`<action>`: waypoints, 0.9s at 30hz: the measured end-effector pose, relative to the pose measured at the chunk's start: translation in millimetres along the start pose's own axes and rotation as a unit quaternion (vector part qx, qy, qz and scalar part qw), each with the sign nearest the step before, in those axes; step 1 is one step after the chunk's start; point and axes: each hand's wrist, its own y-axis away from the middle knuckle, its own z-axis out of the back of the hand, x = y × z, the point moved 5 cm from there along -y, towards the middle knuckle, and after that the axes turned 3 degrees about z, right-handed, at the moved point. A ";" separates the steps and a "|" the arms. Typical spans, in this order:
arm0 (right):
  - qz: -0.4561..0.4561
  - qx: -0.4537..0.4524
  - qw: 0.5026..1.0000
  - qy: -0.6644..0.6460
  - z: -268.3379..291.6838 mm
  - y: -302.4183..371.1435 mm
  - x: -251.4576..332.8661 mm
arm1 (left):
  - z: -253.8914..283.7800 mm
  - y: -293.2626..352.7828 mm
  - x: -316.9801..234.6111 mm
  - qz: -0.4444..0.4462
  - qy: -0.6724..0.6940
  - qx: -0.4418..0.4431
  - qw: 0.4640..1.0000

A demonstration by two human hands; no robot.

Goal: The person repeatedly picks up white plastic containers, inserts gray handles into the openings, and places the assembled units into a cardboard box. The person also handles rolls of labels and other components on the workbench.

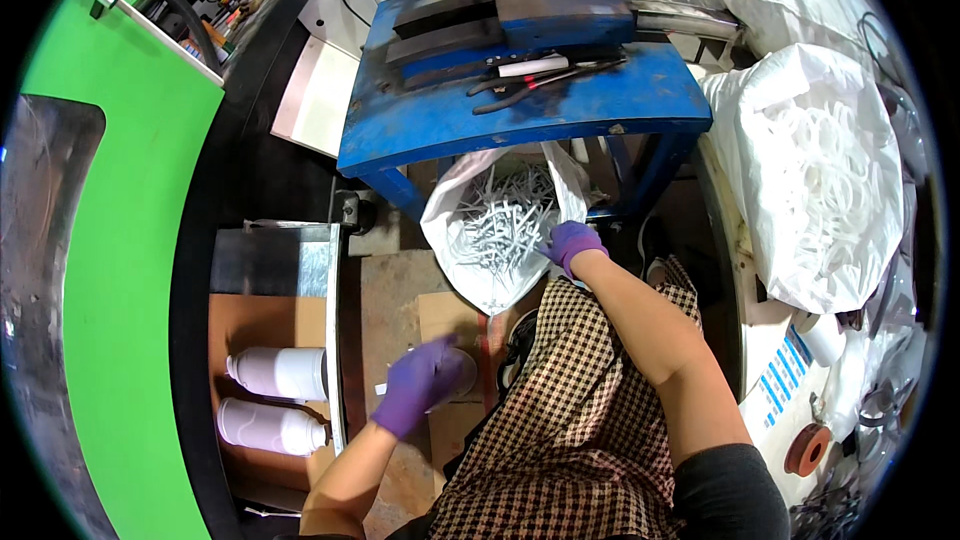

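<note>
Below blue table (520, 115): one open bag (500, 230) of white pieces. Right hand (572, 243) pinches bag rim. Left hand (422, 380) half-curled over round white object (465, 372), hold unclear. Two white bottles (278, 372) left.

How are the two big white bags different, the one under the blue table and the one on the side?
The bag under the blue table is smaller and holds thin white sticks; the bag on the side is much bigger and holds white rings. The right hand touches the smaller bag's rim; no hand touches the bigger one. The smaller bag sits below the blue table; the bigger one sits beside it. Both are white, see-through plastic and open.
</note>
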 end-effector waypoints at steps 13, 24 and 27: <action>-0.150 -0.291 0.921 -0.210 109.7 30.8 -81.1 | -46.9 -268.7 72.2 0.156 0.521 -0.059 0.837; -0.090 -0.124 0.986 -0.060 79.9 24.4 -62.6 | -2.0 -230.8 -56.5 -0.206 0.014 -0.036 0.978; -0.075 -0.137 0.986 -0.055 85.5 38.0 -46.8 | -78.4 -295.8 -16.8 -0.200 -0.197 -0.015 0.960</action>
